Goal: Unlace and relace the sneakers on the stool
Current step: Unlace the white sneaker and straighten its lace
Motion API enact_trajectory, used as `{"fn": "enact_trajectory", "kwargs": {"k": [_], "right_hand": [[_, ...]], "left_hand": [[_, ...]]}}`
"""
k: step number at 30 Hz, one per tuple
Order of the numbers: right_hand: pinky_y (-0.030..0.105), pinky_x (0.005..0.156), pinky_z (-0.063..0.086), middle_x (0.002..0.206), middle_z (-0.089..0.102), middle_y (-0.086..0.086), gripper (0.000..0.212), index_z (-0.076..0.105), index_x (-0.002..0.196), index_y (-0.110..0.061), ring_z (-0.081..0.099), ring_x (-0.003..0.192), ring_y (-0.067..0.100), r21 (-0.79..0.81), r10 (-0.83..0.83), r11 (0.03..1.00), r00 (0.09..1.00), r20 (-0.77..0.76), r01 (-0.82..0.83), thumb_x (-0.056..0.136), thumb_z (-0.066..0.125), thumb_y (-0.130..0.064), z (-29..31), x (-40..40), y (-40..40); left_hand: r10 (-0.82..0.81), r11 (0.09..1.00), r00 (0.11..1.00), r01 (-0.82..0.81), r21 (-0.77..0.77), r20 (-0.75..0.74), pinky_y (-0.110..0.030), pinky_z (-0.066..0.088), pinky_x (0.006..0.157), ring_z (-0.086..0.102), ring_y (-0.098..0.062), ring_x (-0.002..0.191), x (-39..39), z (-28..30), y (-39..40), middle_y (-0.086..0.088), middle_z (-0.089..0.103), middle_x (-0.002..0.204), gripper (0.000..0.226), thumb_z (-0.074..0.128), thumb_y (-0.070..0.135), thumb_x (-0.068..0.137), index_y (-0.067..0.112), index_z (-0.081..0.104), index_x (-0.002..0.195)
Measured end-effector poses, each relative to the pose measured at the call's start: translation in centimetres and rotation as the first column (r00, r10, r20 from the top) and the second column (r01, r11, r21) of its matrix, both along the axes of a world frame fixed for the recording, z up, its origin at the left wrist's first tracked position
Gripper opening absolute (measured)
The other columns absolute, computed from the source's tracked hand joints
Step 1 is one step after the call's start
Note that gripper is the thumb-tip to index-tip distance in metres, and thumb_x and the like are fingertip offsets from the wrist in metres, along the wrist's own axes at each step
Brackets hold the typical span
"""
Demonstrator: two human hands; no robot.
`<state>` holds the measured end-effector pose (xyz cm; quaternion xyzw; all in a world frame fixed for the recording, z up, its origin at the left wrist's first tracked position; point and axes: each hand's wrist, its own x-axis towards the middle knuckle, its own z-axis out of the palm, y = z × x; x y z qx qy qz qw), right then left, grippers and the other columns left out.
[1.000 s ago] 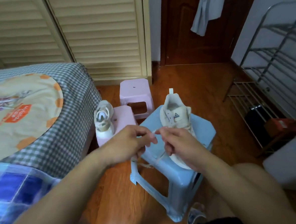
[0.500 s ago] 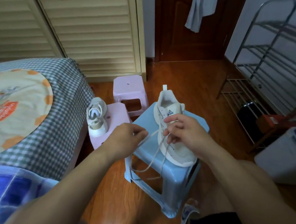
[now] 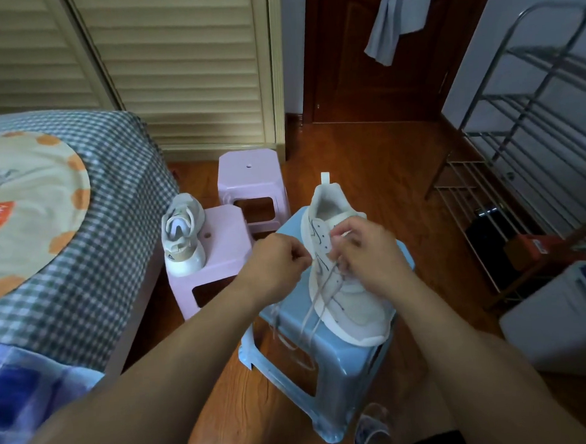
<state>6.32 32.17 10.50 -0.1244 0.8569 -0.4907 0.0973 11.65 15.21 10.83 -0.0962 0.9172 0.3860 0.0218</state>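
While my right hand (image 3: 365, 251) bends over the throat of the sneaker (image 3: 343, 280), its fingertips pinch the lace (image 3: 318, 295) at the eyelets, so I judge I am working one crossing through its hole. My left hand (image 3: 275, 260) sits just left of the sneaker with fingers curled tight, pinching what I take to be the other run of lace, probably to keep it taut and out of the way. Below both hands, slack lace loops down the near-left side of the sneaker and hangs over the edge of the blue stool (image 3: 327, 357). That stool carries the sneaker with its toe toward me and heel away, which puts the eyelet rows straight under my fingers. Left of the blue stool a pink stool (image 3: 218, 260) holds the second sneaker (image 3: 182, 235), parked within reach for its turn. Farther left of the blue stool lies the checked bed (image 3: 111, 198).
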Motion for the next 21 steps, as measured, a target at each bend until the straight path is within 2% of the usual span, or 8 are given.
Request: {"fn": "enact_trajectory", "kwargs": {"k": [2, 3, 4, 7, 14, 17, 19, 21], "right_hand": [[0.029, 0.086, 0.047, 0.111, 0.060, -0.010, 0.015, 0.072, 0.102, -0.028, 0.052, 0.105, 0.011, 0.281, -0.050, 0.946, 0.927, -0.372, 0.164, 0.097, 0.062, -0.019, -0.4, -1.6, 0.7], [0.031, 0.096, 0.045, 0.122, 0.053, -0.008, 0.017, 0.075, 0.103, -0.030, 0.043, 0.118, 0.014, 0.343, -0.019, 0.919, 0.891, -0.454, 0.195, 0.096, 0.064, -0.019, -0.7, -2.0, 0.8], [0.034, 0.106, 0.041, 0.135, 0.048, -0.006, 0.019, 0.077, 0.102, -0.031, 0.035, 0.128, 0.018, 0.370, 0.019, 0.912, 0.882, -0.471, 0.178, 0.094, 0.066, -0.018, -1.2, -2.3, 0.8], [0.034, 0.118, 0.028, 0.158, 0.031, -0.004, 0.024, 0.080, 0.100, -0.033, 0.019, 0.143, 0.021, 0.387, 0.108, 0.919, 0.893, -0.437, 0.079, 0.092, 0.068, -0.014, -2.3, -2.5, 0.1], [0.040, 0.120, 0.016, 0.165, 0.016, -0.013, 0.014, 0.079, 0.100, -0.036, 0.004, 0.148, 0.018, 0.516, 0.222, 0.856, 0.926, -0.304, -0.036, 0.089, 0.072, -0.030, -0.7, -4.0, 0.0], [0.036, 0.120, 0.014, 0.165, 0.016, -0.013, 0.018, 0.079, 0.104, -0.032, 0.004, 0.148, 0.017, 0.481, 0.232, 0.874, 0.932, -0.279, -0.073, 0.087, 0.076, -0.027, -1.7, -4.0, 0.0], [0.029, 0.118, 0.011, 0.165, 0.016, -0.012, 0.020, 0.079, 0.107, -0.031, 0.005, 0.148, 0.018, 0.435, 0.222, 0.896, 0.938, -0.268, -0.087, 0.087, 0.076, -0.025, -2.6, -3.9, 0.0], [0.024, 0.114, 0.006, 0.165, 0.013, -0.014, 0.020, 0.079, 0.106, -0.030, 0.003, 0.148, 0.016, 0.408, 0.218, 0.907, 0.943, -0.250, -0.102, 0.089, 0.074, -0.022, -3.0, -3.9, -0.3]], "left_hand": [[0.115, 0.992, 0.993, -0.116, 0.050, 0.028, -0.024, 0.045, 0.057, 0.058, -0.010, 0.061, -0.7, -0.8, 0.1, -0.005, 0.068, 0.071, 0.026, 0.059, 0.019, 0.097, 0.002, 0.071, 0.082], [0.143, 0.983, 0.988, -0.149, 0.108, 0.064, -0.024, 0.043, 0.054, 0.054, -0.014, 0.059, -1.1, -0.9, 0.2, -0.010, 0.063, 0.071, 0.027, 0.057, 0.019, 0.098, 0.000, 0.068, 0.081], [0.139, 0.976, 0.985, -0.154, 0.155, 0.104, -0.026, 0.041, 0.053, 0.049, -0.015, 0.057, -1.3, -0.9, 0.3, -0.011, 0.056, 0.069, 0.026, 0.055, 0.020, 0.098, 0.003, 0.065, 0.082], [0.057, 0.981, 0.983, -0.087, 0.173, 0.173, -0.024, 0.037, 0.053, 0.044, -0.013, 0.055, -2.2, -0.9, 0.4, -0.002, 0.050, 0.066, 0.026, 0.055, 0.025, 0.102, 0.008, 0.062, 0.083], [0.011, 0.990, 0.983, -0.037, 0.136, 0.185, -0.019, 0.038, 0.056, 0.055, -0.007, 0.071, -3.8, -1.3, 0.5, 0.008, 0.060, 0.078, 0.020, 0.064, 0.027, 0.098, 0.022, 0.065, 0.079], [0.008, 0.998, 0.987, -0.018, 0.060, 0.163, -0.023, 0.047, 0.062, 0.061, -0.011, 0.078, -4.0, -1.0, 0.7, 0.005, 0.065, 0.082, 0.017, 0.065, 0.025, 0.097, 0.021, 0.068, 0.082], [0.020, 1.000, 0.989, -0.022, 0.016, 0.148, -0.030, 0.055, 0.074, 0.065, -0.017, 0.088, -4.1, -1.0, 1.0, 0.000, 0.070, 0.092, 0.014, 0.062, 0.021, 0.097, 0.014, 0.073, 0.093], [0.042, 0.999, 0.991, -0.041, -0.008, 0.130, -0.029, 0.054, 0.075, 0.065, -0.018, 0.091, -4.1, -0.9, 1.2, -0.002, 0.071, 0.097, 0.017, 0.059, 0.018, 0.097, 0.012, 0.074, 0.099]]}}
